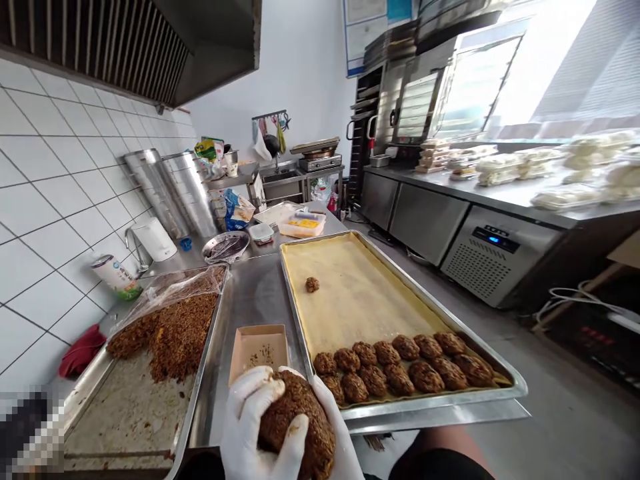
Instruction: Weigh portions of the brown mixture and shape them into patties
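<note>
Both my hands wear white gloves and cup a big lump of brown crumbly mixture (299, 420) at the bottom centre. My left hand (250, 427) wraps its left side with the thumb across the front. My right hand (337, 433) presses against its right side. Just right of them lies a baking tray (505, 380) lined with yellowish paper, holding two rows of shaped brown balls (400, 370) at its near end and one single ball (312, 284) further back. On the left, a steel tray (125, 420) holds more of the brown mixture (173, 327) under loose plastic film.
A small cardboard box (259, 348) sits between the trays. Behind are a steel bowl (226, 247), plastic containers (303, 225), a white kettle (155, 239), a can (116, 275) and a red cloth (83, 350). At the right, a steel counter (500, 197) carries wrapped white packs.
</note>
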